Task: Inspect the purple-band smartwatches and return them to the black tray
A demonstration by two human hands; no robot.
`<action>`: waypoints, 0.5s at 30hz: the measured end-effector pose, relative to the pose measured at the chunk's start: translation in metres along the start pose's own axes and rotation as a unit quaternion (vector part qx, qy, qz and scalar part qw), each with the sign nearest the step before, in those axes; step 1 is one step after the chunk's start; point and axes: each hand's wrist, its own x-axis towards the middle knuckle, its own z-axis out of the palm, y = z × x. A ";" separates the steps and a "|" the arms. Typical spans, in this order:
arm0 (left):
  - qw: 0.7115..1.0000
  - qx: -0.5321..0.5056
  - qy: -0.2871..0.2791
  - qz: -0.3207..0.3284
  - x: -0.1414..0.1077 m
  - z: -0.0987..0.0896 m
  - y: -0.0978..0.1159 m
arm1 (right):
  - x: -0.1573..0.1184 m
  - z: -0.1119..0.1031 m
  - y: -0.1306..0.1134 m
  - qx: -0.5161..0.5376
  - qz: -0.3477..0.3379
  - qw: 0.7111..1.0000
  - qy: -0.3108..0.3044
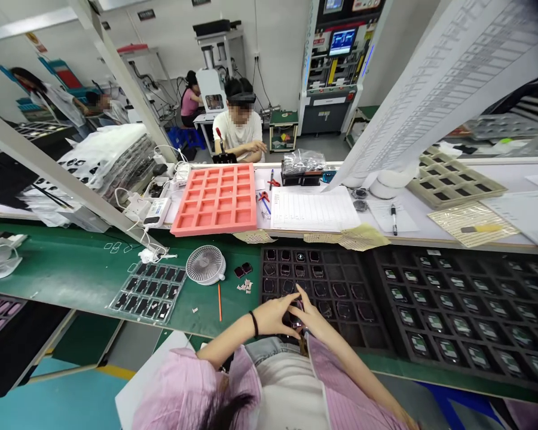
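Observation:
Close to my body, above the front of a black foam tray, both hands are closed around a small dark, glossy smartwatch body. My left hand, with a black band at its wrist, grips it from the left. My right hand grips it from the right, index finger raised over the top. Fingers hide much of the piece. Similar watch bodies sit in the tray's pockets, one with a lit face. Two dark square pieces and small white bits lie left of the tray.
A second black tray of watch parts stands at right. Leftward are an orange stick, a small fan and a clear tray. A shelf behind bears a pink tray and papers. A co-worker sits beyond.

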 end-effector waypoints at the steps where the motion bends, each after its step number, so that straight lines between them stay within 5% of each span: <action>1: 0.999 0.015 0.025 -0.013 0.004 0.009 0.003 | 0.003 -0.001 0.003 -0.050 -0.028 0.998 0.033; 4: 0.992 0.052 0.100 -0.050 0.017 0.032 0.012 | 0.006 -0.004 0.008 -0.183 -0.069 0.977 0.087; 7: 0.986 0.078 0.137 -0.052 0.027 0.039 0.017 | 0.005 -0.013 0.005 -0.187 -0.071 0.976 0.086; 11: 0.982 0.029 0.186 -0.004 0.026 0.028 0.023 | -0.005 -0.034 -0.008 0.022 -0.040 0.999 0.012; 15: 0.977 -0.016 0.200 0.068 0.018 0.017 0.037 | -0.015 -0.050 -0.017 0.191 0.007 0.979 -0.075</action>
